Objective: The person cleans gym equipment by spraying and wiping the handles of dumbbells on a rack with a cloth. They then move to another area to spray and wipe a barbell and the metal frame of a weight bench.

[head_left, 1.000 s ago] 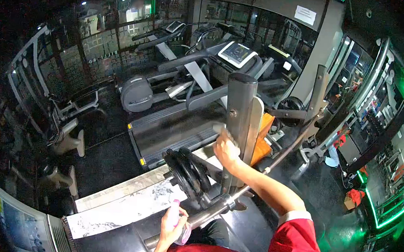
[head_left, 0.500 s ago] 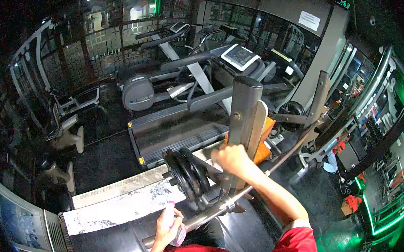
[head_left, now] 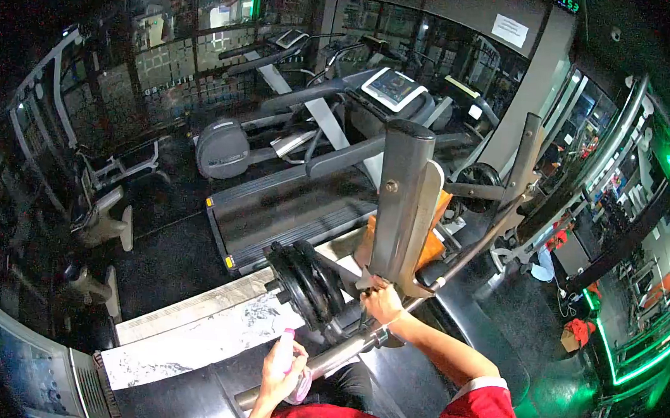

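Below, left hand (head_left: 280, 376) grips a pink-capped bottle (head_left: 286, 344); right hand (head_left: 383, 302) touches the grey upright (head_left: 401, 206) beside weight plates (head_left: 306, 285), grip indiscernible.

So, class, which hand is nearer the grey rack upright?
Right. The right hand is low on the rack upright; the left hand holds a spray bottle below it.

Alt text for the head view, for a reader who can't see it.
A person's right hand rests against the lower end of a grey metal upright post, beside black weight plates and a steel bar. The left hand holds a pink-topped plastic bottle; a grey treadmill stands behind.
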`<action>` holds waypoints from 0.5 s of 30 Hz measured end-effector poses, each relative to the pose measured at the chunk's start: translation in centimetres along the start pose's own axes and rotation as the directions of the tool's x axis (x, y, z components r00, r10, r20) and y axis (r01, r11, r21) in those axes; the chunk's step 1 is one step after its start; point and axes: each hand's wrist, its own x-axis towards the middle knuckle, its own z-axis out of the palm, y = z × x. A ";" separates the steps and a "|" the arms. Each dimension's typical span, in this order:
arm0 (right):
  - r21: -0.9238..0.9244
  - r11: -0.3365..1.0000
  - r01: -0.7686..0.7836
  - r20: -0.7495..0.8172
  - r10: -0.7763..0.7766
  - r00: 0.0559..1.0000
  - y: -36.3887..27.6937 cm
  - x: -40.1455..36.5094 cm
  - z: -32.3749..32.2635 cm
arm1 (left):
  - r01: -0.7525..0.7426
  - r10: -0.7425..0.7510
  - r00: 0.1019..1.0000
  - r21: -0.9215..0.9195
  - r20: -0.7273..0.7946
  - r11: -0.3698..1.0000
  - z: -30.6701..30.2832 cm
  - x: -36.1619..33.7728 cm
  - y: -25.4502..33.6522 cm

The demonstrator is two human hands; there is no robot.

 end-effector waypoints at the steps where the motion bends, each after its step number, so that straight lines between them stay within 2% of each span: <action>1: 0.131 0.991 -0.032 0.171 0.009 0.985 0.0 0.1 -1.4 | -0.002 0.002 1.000 0.029 -0.005 1.000 -0.4 -0.1 -0.2; 2: 0.250 0.964 -0.086 0.338 -0.003 0.941 0.3 0.0 -2.8 | -0.004 0.005 1.000 0.058 -0.008 0.998 -0.7 -0.1 -0.3; 5: 0.338 0.939 -0.064 0.327 -0.053 0.943 2.9 -1.3 -8.5 | 0.026 -0.024 0.999 0.065 -0.024 0.998 -1.2 -0.3 -0.2; 6: 0.407 0.913 -0.010 0.154 -0.057 0.986 4.4 -2.0 -9.5 | 0.027 -0.025 0.999 0.063 -0.021 0.998 -1.2 -0.4 0.0; 7: 0.325 0.945 0.029 0.025 -0.039 0.999 5.7 -3.0 -12.2 | 0.024 -0.023 1.000 0.031 -0.020 0.999 -1.1 -0.4 0.1; 8: 0.205 0.978 -0.040 0.219 -0.006 0.976 6.5 -2.3 -13.2 | 0.021 -0.021 1.000 -0.003 -0.019 1.000 -1.0 -0.3 0.2; 9: 0.254 0.924 -0.286 0.238 0.227 0.944 7.5 -2.1 -16.7 | 0.022 -0.022 1.000 -0.007 -0.019 1.000 -1.0 -0.1 0.1; 10: 0.348 0.864 -0.364 -0.006 0.390 0.921 8.6 -2.6 -20.3 | 0.027 -0.026 1.000 0.009 -0.011 1.000 -1.0 0.0 -0.1; 11: 0.409 0.815 -0.411 -0.149 0.504 0.851 9.7 -2.5 -21.7 | 0.034 -0.034 0.999 0.027 -0.002 0.999 -1.0 0.0 -0.3; 12: 0.498 0.778 -0.383 -0.258 0.555 0.791 10.9 -2.7 -23.3 | 0.041 -0.041 0.999 0.027 0.003 0.999 -0.9 0.0 -0.3; 13: 0.367 0.878 -0.306 -0.595 0.475 0.649 12.0 -2.4 -23.0 | 0.034 -0.034 0.999 0.043 0.013 0.998 -0.6 0.1 -0.3; 15: 0.239 0.903 -0.358 -0.663 0.421 0.619 12.8 -2.3 -23.7 | 0.031 -0.032 0.999 0.061 0.027 0.998 -0.1 0.2 0.0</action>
